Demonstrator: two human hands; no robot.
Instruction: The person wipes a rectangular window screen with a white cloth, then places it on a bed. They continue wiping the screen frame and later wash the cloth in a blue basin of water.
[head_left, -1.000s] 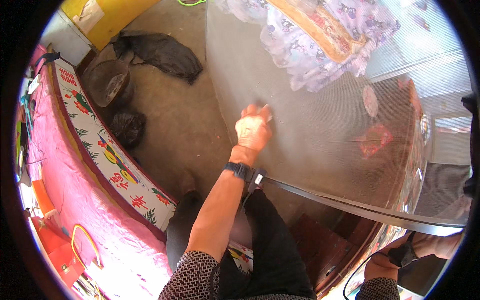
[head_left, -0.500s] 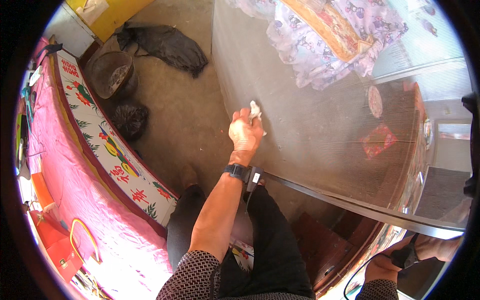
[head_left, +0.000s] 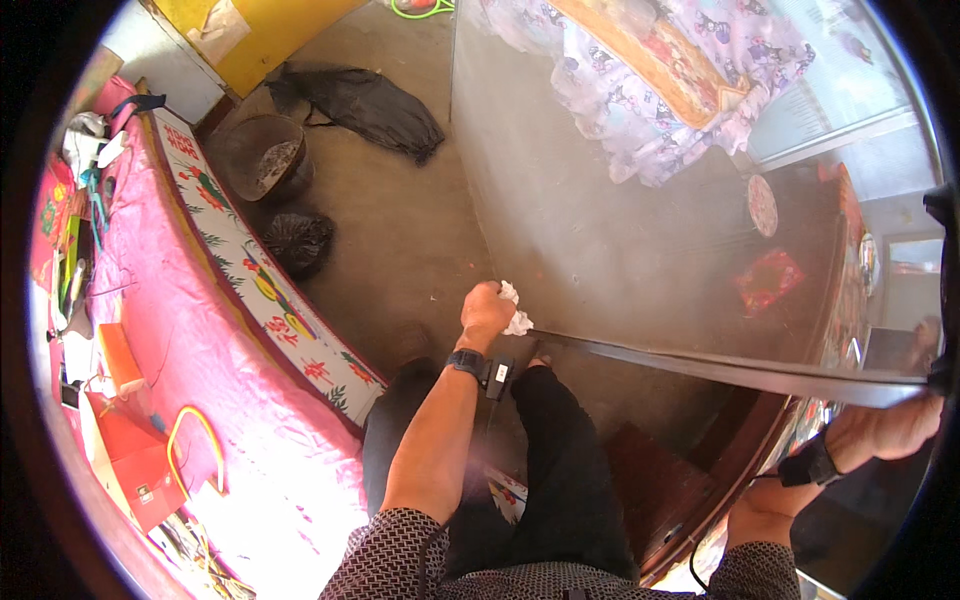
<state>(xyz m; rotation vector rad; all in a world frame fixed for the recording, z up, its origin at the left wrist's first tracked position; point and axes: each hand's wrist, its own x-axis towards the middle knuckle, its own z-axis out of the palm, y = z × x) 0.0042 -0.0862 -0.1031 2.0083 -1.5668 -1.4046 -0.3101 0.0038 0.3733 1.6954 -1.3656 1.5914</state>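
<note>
My left hand (head_left: pixel 485 312) is closed around a crumpled white wad (head_left: pixel 517 318), tissue or cloth; I cannot tell which. It is pressed against the lower left corner of a large see-through panel (head_left: pixel 600 270) with fine lines across it. A metal frame edge (head_left: pixel 690 364) runs along the panel's near side. At the far right, my right hand (head_left: pixel 885 428) grips that frame near its end, its fingers partly hidden at the edge. Both wrists wear dark bands, the left with a small dark box (head_left: pixel 500 378) beside it.
To the left stands a long surface under pink cloth (head_left: pixel 200 380), with a red box (head_left: pixel 130 460) and a painted white side panel (head_left: pixel 260 280). On the floor lie a dark bucket (head_left: pixel 262 160), a black bag (head_left: pixel 298 243) and dark cloth (head_left: pixel 370 110). Purple patterned fabric (head_left: pixel 640 140) shows through the panel.
My left hand has moved with the white wad down the panel's left edge to its near corner. My right hand stays at the frame, slightly higher in view. The view has shifted a little.
</note>
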